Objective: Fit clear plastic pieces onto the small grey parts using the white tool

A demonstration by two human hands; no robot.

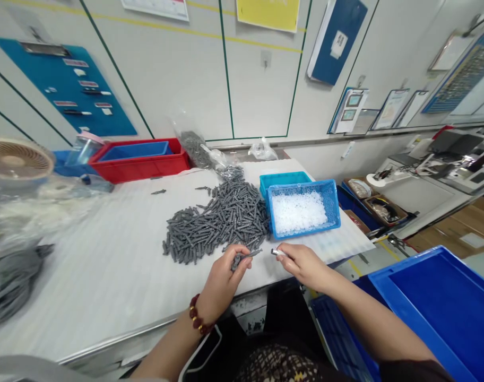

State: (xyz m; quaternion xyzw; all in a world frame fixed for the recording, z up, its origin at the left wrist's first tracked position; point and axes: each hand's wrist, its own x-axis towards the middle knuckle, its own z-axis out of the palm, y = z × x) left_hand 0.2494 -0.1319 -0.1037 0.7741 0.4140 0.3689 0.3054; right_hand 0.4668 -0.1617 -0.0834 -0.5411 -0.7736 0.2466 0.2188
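Note:
My left hand [220,281], with a beaded bracelet at the wrist, is closed around slim grey pointed pieces. One grey piece [255,253] sticks out between thumb and forefinger, its thin tip toward the right. Facing it across a small gap, my right hand [305,265] pinches a short silver tube [277,252] with a dark open end. Just beyond both hands lies a large pile of similar grey pieces [218,220] on the white-covered table [118,254]. To the pile's right, a tilted blue bin [336,209] holds many small white rings [300,212].
A teal bin [285,179] sits behind the blue one. Farther back are a red bin [146,168] and a plastic bag of grey pieces [194,146]. A fan [17,162] and bags stand at left. Large blue crates [437,297] flank the table's right.

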